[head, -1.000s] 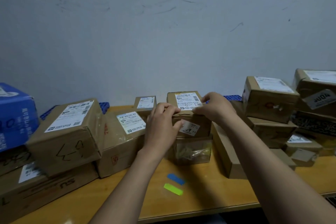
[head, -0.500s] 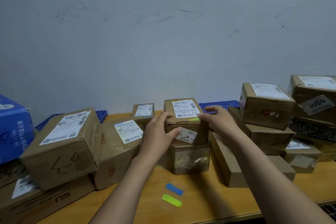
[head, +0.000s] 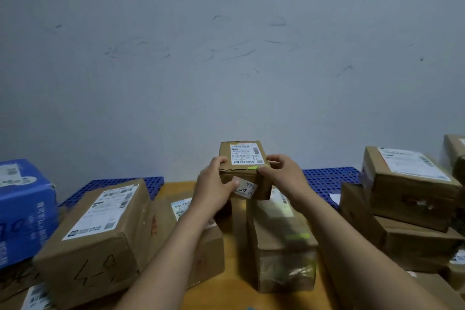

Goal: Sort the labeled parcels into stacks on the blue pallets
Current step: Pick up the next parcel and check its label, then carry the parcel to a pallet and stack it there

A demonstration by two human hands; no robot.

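Brown cardboard filled most of the scene. Both hands held a small parcel up above the wooden table. The left hand gripped its left side, thumb laid across the front face beside a white sticker. The right hand gripped its right front corner with curled fingers. A shipping label covered the top of the small parcel, with a green tab at its near edge.

Directly below the small parcel stood a taped box; whether the two touched could not be told. Left of the small parcel, partly hidden by the left forearm, lay a labelled box. Further left sat a big box with pen marks on its front, then a blue carton. Right of the small parcel rose a stack of labelled boxes.

Behind the small parcel to the left lay a blue pallet, and behind it to the right a second blue pallet, both against a scuffed grey wall. The big box covered the front of the first, and the stack overlapped the second.
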